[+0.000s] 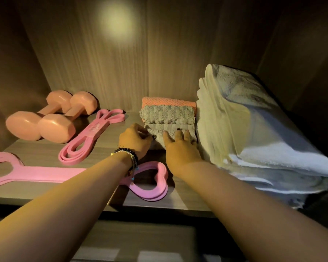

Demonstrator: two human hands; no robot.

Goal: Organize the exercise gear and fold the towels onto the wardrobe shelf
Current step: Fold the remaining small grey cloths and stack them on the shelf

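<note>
Wood-grain wardrobe shelf, dim, with a round light spot on the back panel. Side panels close it in left and right.

Left on the shelf: two pink dumbbells lying side by side, touching, ends toward the camera. Just right of them a folded pink band runs diagonally, back end near the rear wall. A second pink band lies along the front edge, looped at both ends; its right loop sits under the left forearm.

Middle rear: grey towel, folded, with an orange towel behind it against the back panel. Both touch the big white towel stack on the right, which stands much taller and overhangs the shelf's front edge.

Both arms reach in from below, bare forearms. Left hand wears beaded bracelets at the wrist; fingers curled, pinching the grey towel's front left corner. Right hand is palm down, fingers straight and spread, pressing flat on the front flap of the grey towel, just beside the white stack. The hands are close together, not touching.

Below the shelf front is a dark, blurred area; details can't be made out.
</note>
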